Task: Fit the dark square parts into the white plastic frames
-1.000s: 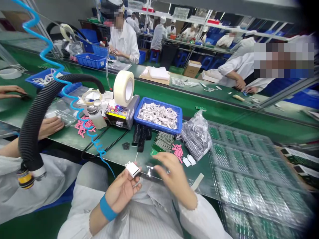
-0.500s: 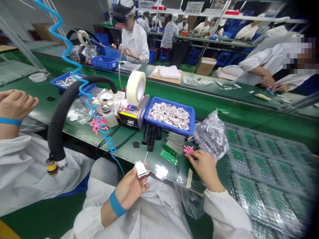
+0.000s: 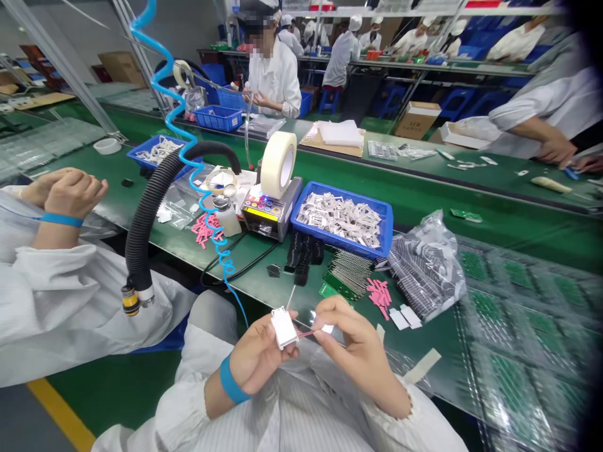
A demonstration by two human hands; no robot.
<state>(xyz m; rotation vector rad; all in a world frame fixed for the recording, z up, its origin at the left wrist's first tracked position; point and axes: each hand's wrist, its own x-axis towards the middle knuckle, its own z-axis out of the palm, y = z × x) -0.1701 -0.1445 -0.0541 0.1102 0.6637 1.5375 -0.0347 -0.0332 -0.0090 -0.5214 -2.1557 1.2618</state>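
Fingers of the left hand (image 3: 254, 353) pinch a white part (image 3: 284, 329) — thumb on its left side, fingertips under its lower right, held over the lap near the bench (image 3: 254, 289). Right hand (image 3: 357, 345): thumb and index pressed together on a thin pink strip (image 3: 306, 333), left end at or very near the white part; contact can't be told.

Rest, left to right: co-worker's hands (image 3: 70, 198), raised; black hose (image 3: 138, 251), end hanging down; blue coiled tube (image 3: 180, 103); pile of pink pieces (image 3: 206, 229); bottle (image 3: 228, 221) beside it; tape machine (image 3: 268, 216), tape roll (image 3: 277, 164) on top; blue bin (image 3: 387, 235) with white frames (image 3: 336, 216); black strips (image 3: 302, 267) just in front; green circuit boards (image 3: 351, 273); 2nd pink pile (image 3: 379, 295); 2 white squares (image 3: 405, 317); clear bag (image 3: 426, 270) of striped pieces — then plastic trays (image 3: 477, 351) with green boards, far right.
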